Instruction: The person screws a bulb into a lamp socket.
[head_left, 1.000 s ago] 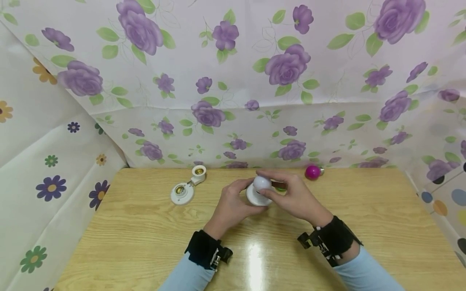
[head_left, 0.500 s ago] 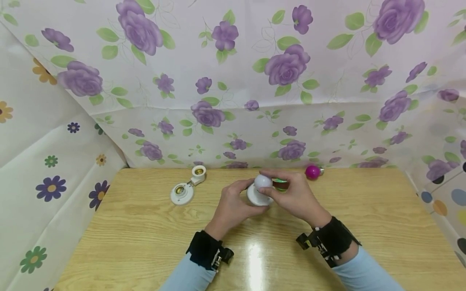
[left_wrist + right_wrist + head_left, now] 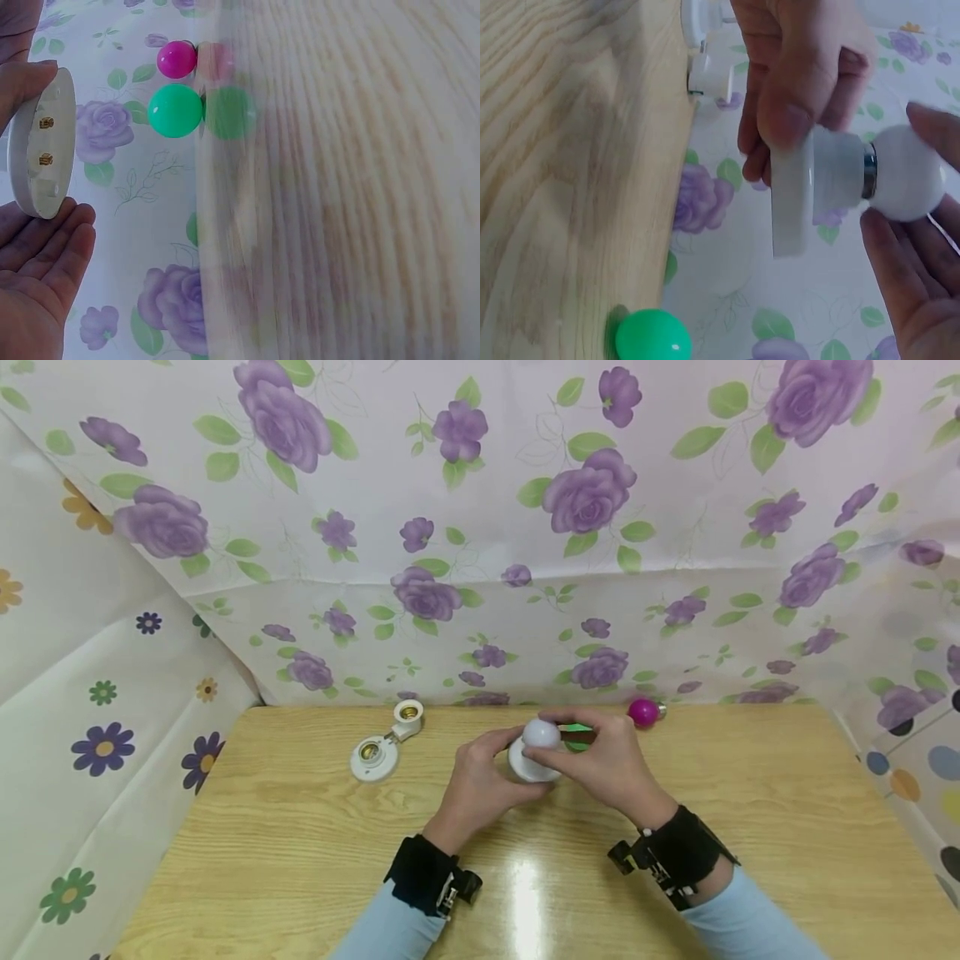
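Near the back of the table in the head view, my left hand (image 3: pixel 474 783) grips the round base of a white lamp socket (image 3: pixel 522 768) by its rim. The socket's underside, with two brass-coloured fittings, faces the table in the left wrist view. My right hand (image 3: pixel 613 766) pinches a white light bulb (image 3: pixel 542 734) between thumb and fingers. In the right wrist view the bulb (image 3: pixel 907 180) stands in line with the socket neck (image 3: pixel 836 171), and a strip of its metal cap shows between them. Both hands hold the pieces above the tabletop.
A green bulb (image 3: pixel 175 110) lies behind the right hand, partly hidden in the head view. Beside it at the back edge is a magenta bulb (image 3: pixel 642 713). To the left lie a round white socket (image 3: pixel 375 761) and a smaller angled one (image 3: pixel 408 717). Flowered sheeting (image 3: pixel 420 635) backs the table.
The right thumb has slid left across the front of the white bulb while the forefinger has shifted right behind it. The left hand keeps its grip on the socket, nearly still.
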The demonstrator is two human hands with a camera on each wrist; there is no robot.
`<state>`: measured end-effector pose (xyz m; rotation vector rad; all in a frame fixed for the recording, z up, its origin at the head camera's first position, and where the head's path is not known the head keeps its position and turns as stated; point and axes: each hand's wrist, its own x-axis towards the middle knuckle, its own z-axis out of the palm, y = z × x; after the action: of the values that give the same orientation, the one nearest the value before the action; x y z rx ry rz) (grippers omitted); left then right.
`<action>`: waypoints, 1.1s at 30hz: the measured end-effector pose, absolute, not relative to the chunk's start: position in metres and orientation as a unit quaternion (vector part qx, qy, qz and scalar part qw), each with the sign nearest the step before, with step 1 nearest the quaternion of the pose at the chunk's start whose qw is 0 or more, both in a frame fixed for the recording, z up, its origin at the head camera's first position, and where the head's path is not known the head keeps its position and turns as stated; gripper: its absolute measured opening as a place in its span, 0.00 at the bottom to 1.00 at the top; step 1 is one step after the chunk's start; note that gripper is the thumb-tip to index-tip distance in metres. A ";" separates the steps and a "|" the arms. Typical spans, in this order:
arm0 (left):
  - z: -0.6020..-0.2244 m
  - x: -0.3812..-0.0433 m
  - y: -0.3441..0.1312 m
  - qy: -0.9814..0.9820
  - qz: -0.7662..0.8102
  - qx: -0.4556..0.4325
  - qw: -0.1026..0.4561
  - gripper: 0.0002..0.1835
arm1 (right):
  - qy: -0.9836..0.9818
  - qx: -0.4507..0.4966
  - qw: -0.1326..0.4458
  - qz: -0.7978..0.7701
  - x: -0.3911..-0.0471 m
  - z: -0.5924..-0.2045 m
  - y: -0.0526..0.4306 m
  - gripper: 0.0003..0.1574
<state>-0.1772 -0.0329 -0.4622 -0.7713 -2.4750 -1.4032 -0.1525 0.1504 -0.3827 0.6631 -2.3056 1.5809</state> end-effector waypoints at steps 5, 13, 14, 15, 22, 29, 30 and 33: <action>-0.462 -0.179 -0.035 -0.832 -0.481 -0.261 0.095 0.36 | -0.804 0.244 0.066 0.539 -0.156 -0.383 0.157 0.30; -0.463 -0.181 -0.036 -0.831 -0.480 -0.267 0.093 0.37 | -0.791 0.284 0.013 0.542 -0.163 -0.395 0.162 0.30; -0.463 -0.181 -0.037 -0.831 -0.479 -0.267 0.091 0.38 | -0.790 0.283 0.011 0.543 -0.161 -0.392 0.161 0.30; -0.463 -0.181 -0.037 -0.832 -0.478 -0.266 0.088 0.38 | -0.789 0.283 0.010 0.546 -0.159 -0.388 0.160 0.29; -0.462 -0.179 -0.037 -0.828 -0.482 -0.274 0.090 0.37 | -0.794 0.265 0.014 0.547 -0.163 -0.396 0.161 0.26; -0.463 -0.178 -0.035 -0.827 -0.480 -0.276 0.102 0.36 | -0.799 0.255 0.033 0.543 -0.168 -0.409 0.163 0.25; -0.463 -0.178 -0.035 -0.828 -0.477 -0.274 0.103 0.36 | -0.800 0.253 0.035 0.544 -0.168 -0.409 0.162 0.25; -0.464 -0.178 -0.035 -0.831 -0.474 -0.271 0.104 0.36 | -0.800 0.245 0.045 0.546 -0.167 -0.410 0.161 0.24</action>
<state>-0.1783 -0.0347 -0.4641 -0.7991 -2.4511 -1.3991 -0.1671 0.1612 -0.4099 0.7476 -2.4451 1.6670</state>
